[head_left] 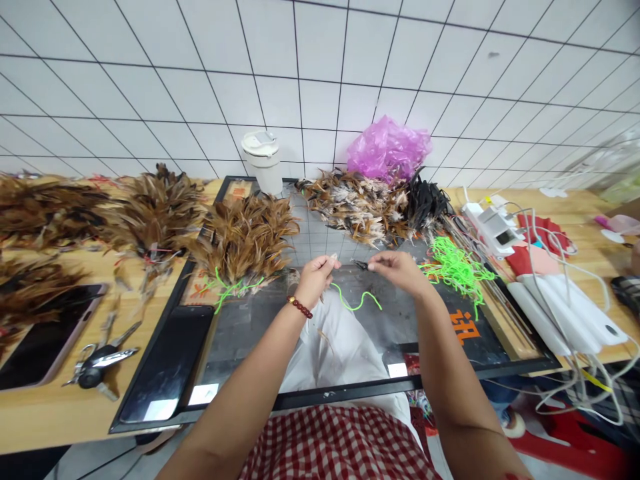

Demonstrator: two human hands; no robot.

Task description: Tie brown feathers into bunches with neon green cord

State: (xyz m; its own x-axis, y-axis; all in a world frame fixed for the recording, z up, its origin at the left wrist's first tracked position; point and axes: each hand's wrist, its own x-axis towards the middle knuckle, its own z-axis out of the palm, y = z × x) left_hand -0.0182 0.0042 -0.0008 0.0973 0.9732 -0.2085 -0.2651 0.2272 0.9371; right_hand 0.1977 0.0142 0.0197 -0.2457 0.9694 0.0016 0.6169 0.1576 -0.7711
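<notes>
My left hand [316,281], with a beaded bracelet [300,307] at the wrist, is closed in a pinch above the glass panel. A pale tip shows at its fingertips, too small to name. Beside this hand, a bright green cord [356,308] curls across the glass. My right hand [397,270] pinches a small dark pointed thing [361,265], which points toward the left hand without touching it. A thin brown feather [324,341] shows below my left hand. Left of it lies a bundle of brown feathers [245,233], with green cords [227,291] at its base.
Mixed feathers [357,203] and black feathers [427,203] lie at the back, by a purple plastic bag [387,150] and a lidded cup [267,167]. Green cords [453,267] and a power strip [493,227] are right; phones [167,360] and keys [97,360] are left.
</notes>
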